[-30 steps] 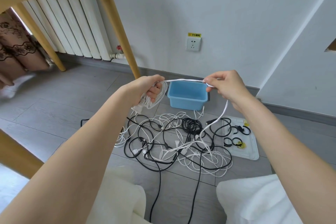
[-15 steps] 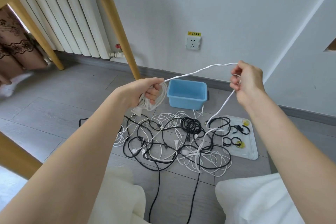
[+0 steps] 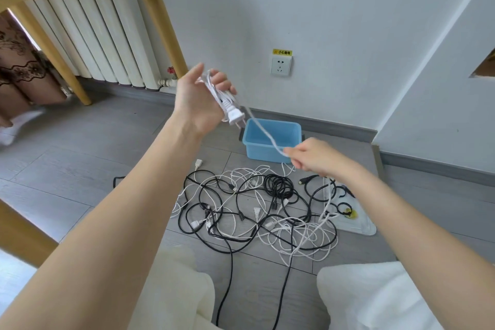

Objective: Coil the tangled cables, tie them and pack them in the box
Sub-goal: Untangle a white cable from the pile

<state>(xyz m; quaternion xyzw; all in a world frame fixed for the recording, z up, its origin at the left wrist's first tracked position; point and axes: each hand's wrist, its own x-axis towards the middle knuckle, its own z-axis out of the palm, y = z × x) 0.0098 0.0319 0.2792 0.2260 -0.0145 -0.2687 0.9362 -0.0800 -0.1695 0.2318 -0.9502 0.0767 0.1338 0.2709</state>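
While gripped, one white cable (image 3: 263,130).

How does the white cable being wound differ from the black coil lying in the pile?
The white cable is held up, stretched between the left hand and right hand; the black coil lies on the floor. The white cable is only partly wound, trailing into the pile; the black coil is a tight ring. Neither is in the blue box.

Two bare forearms, no sleeves in view, left hand (image 3: 199,104) and right hand (image 3: 314,157) without rings or gloves, cream-white trousers (image 3: 375,300) over both knees
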